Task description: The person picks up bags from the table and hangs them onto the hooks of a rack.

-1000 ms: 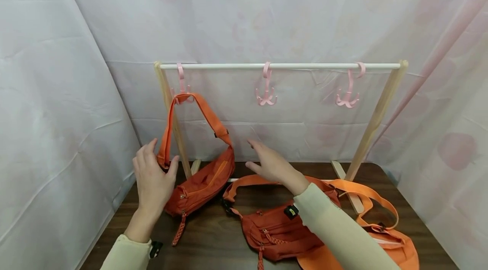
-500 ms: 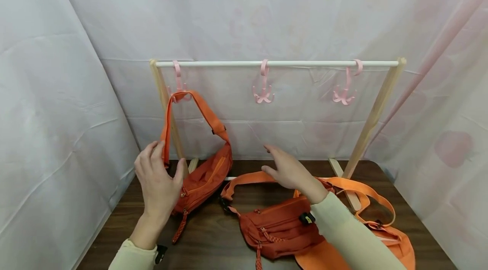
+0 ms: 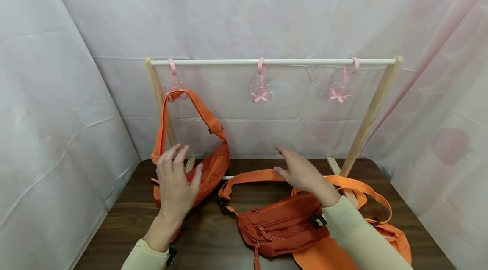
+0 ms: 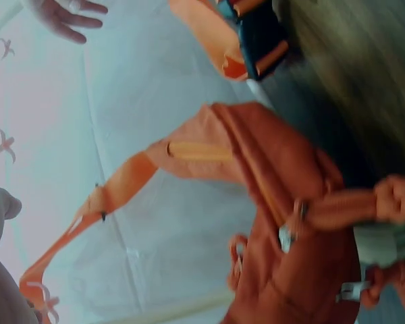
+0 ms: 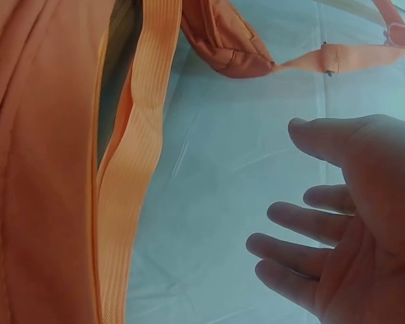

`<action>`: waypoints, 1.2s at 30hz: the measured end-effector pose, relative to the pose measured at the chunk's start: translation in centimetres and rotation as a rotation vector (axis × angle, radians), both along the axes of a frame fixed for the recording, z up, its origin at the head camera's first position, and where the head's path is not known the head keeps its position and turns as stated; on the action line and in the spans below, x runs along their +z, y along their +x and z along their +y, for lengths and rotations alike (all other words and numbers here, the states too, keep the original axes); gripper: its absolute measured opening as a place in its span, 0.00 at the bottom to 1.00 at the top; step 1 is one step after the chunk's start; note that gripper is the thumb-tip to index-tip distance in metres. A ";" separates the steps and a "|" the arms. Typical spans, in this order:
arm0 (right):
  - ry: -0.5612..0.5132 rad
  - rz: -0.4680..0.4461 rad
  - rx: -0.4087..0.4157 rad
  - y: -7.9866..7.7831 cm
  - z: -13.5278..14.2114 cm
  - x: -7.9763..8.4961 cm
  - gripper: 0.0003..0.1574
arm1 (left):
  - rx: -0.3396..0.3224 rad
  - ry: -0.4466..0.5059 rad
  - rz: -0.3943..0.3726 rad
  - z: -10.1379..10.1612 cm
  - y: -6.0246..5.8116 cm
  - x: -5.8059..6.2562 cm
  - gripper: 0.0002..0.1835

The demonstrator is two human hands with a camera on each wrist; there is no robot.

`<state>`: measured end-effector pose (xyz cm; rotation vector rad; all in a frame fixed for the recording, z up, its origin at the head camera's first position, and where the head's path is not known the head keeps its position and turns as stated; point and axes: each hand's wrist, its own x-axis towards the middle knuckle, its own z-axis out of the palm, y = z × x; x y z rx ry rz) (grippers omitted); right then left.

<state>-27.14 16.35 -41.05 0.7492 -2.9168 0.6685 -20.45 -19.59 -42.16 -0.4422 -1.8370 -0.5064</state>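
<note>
Our left hand (image 3: 176, 189) and right hand (image 3: 303, 173) keep their fingers wide, gripping nothing.
Behind our left fingers, partly hidden by them, is the strapped-up rust bag (image 3: 216, 167), looped on a pink hook (image 3: 173, 73) above; below our right fingers, another rust bag (image 3: 280, 224) lies on the surface (image 3: 213, 244), our sleeve (image 3: 360, 227) blocking part of an orange bag (image 3: 398, 239).

"What's hidden near the left edge of the table (image 3: 114, 232)?"
"Part of the hanging bag (image 3: 217, 168), behind the left hand (image 3: 177, 185)"
"And its right?"
"A sleeve (image 3: 362, 232) covers some of the orange bag (image 3: 400, 242)"
</note>
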 end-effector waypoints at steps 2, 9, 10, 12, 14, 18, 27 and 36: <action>0.005 0.003 -0.004 0.0 0.3 0.0 0.49 | -0.018 -0.019 -0.018 0.5 -0.2 -0.3 0.34; 0.029 0.020 -0.012 -0.1 1.3 -0.4 0.47 | -0.087 -0.083 -0.116 2.4 -1.1 -1.4 0.39; 0.034 0.021 -0.014 -0.1 1.5 -0.5 0.47 | -0.096 -0.090 -0.133 2.7 -1.3 -1.6 0.39; 0.048 0.025 -0.015 -0.2 1.8 -0.7 0.47 | -0.108 -0.105 -0.173 3.1 -1.6 -2.0 0.39; 0.066 0.028 -0.015 -0.3 2.1 -0.9 0.46 | -0.112 -0.121 -0.221 3.5 -1.9 -2.5 0.39; 0.093 0.018 -0.023 -0.7 2.6 -1.2 0.44 | -0.111 -0.160 -0.310 4.3 -2.7 -3.5 0.38; 0.162 -0.026 -0.039 -1.5 2.8 -1.9 0.39 | -0.152 -0.260 -0.469 6.9 -4.6 -5.6 0.37; 0.241 -0.032 -0.034 -2.2 2.6 -3.0 0.38 | -0.129 -0.378 -0.680 8.7 -5.9 -6.9 0.38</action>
